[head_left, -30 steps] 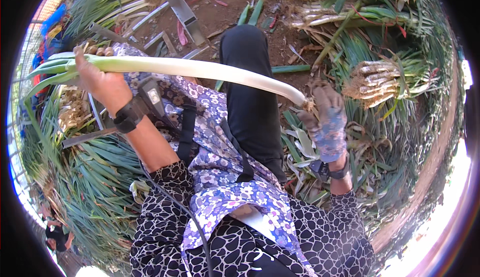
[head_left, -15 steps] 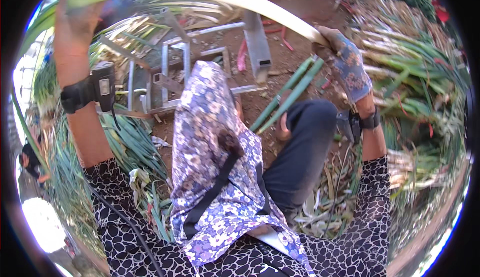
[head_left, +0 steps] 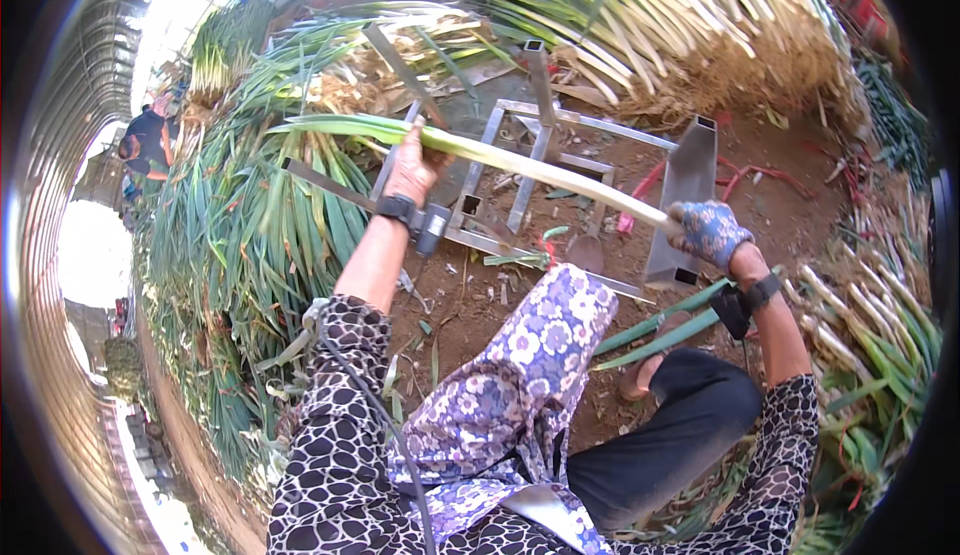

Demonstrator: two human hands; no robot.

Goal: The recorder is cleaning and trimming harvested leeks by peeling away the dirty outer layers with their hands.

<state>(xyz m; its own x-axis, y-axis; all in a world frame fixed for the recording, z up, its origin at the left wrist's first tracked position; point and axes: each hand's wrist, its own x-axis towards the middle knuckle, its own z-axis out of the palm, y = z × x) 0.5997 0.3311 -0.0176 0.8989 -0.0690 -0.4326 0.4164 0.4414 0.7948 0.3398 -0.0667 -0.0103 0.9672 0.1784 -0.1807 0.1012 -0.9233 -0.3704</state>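
Note:
A long green onion (head_left: 545, 172) stretches across in front of me, its green leaves to the left and its white end to the right. My bare left hand (head_left: 412, 170) is closed round it where the green begins. My right hand (head_left: 712, 234), in a blue patterned glove, grips the white end. Beneath the stalk stands a frame of welded metal tubes (head_left: 600, 127) with upright posts. Two cut green leaves (head_left: 668, 327) lie by my foot, below my right hand.
Heaps of green onions lie on the left (head_left: 270, 225), at the far side (head_left: 650, 15) and on the right (head_left: 870, 325). Red strips (head_left: 735, 175) are scattered on the soil. Another person (head_left: 148, 145) is at the far left. My bent knee (head_left: 705, 395) rises below my right forearm.
Both hands have come down and nearer each other, still holding the green onion, which was arched high across the view. The view has shifted, bringing more of the far heap into sight.

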